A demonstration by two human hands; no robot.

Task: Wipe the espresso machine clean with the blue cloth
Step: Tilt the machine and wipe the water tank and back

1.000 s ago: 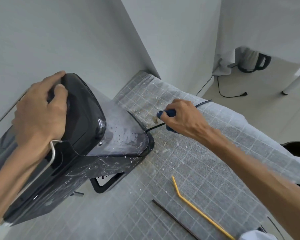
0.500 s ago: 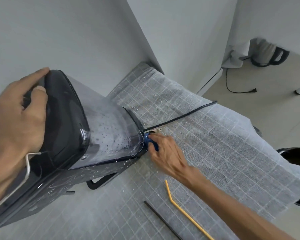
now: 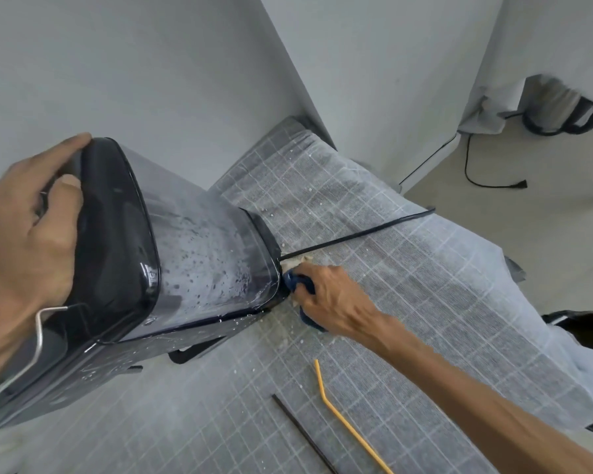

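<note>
Espresso machine [image 3: 172, 268], black and glossy, tipped over toward the camera on the table [image 3: 374, 234], which is covered by a grey checked cloth. Its clear water tank [image 3: 206, 254] is spattered with white droplets and streaks, and more white specks dot the dark side panel below. A black power cord [image 3: 356, 234] runs from its far end across the table toward the right edge. Left hand [image 3: 24, 241] grips the near dark end of the machine, fingers curled over the top edge, thumb on the face. A bent metal wire [image 3: 40, 333] sticks out by the wrist. Right hand [image 3: 332, 299] has its grip closed on the blue cloth [image 3: 298, 283], pressing it against the machine's far lower corner. Most of the cloth is hidden under the hand. The machine's front is cut off at the left frame edge. Yellow bent straw [image 3: 343, 422] and thin dark stick [image 3: 305, 436] lie on the table near the right forearm. Crumbs or flakes around the cloth, hard to identify.
</note>
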